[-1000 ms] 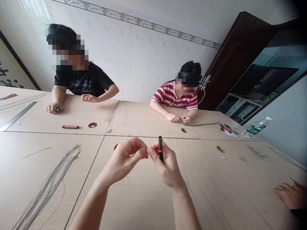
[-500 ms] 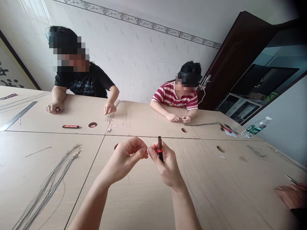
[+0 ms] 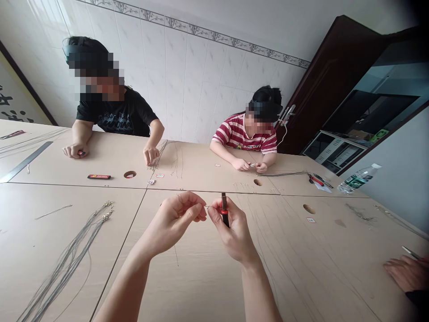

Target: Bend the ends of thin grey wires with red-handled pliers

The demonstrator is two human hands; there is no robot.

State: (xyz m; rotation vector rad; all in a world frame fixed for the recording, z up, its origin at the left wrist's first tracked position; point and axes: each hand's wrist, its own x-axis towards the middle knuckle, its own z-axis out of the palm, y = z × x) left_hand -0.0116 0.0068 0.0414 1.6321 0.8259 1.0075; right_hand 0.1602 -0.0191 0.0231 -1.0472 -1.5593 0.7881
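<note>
My left hand (image 3: pixel 181 221) is closed in a pinch on a thin dark cord (image 3: pixel 176 256), whose tail dangles below the palm. A short, fine piece of it shows between my two sets of fingertips. Held upright in the closed fingers of my right hand (image 3: pixel 237 232) is a pair of pliers (image 3: pixel 224 202), with dark jaws pointing up and red and black handles. My right thumb and forefinger also come together at the fine piece. Whatever tiny part they pinch is too small to make out.
A bundle of cords with metal ends (image 3: pixel 78 246) lies at left. Two people sit across the table, near a box cutter (image 3: pixel 99 177), a steel ruler (image 3: pixel 28 161), red-handled pliers (image 3: pixel 315 180) and a water bottle (image 3: pixel 360 179). Another person's hand (image 3: pixel 407 273) rests at right.
My fingertips have drawn slightly apart, and more of the fine piece shows between them. The dangling cord tail hangs lower and further left. The pliers stay in my right hand.
</note>
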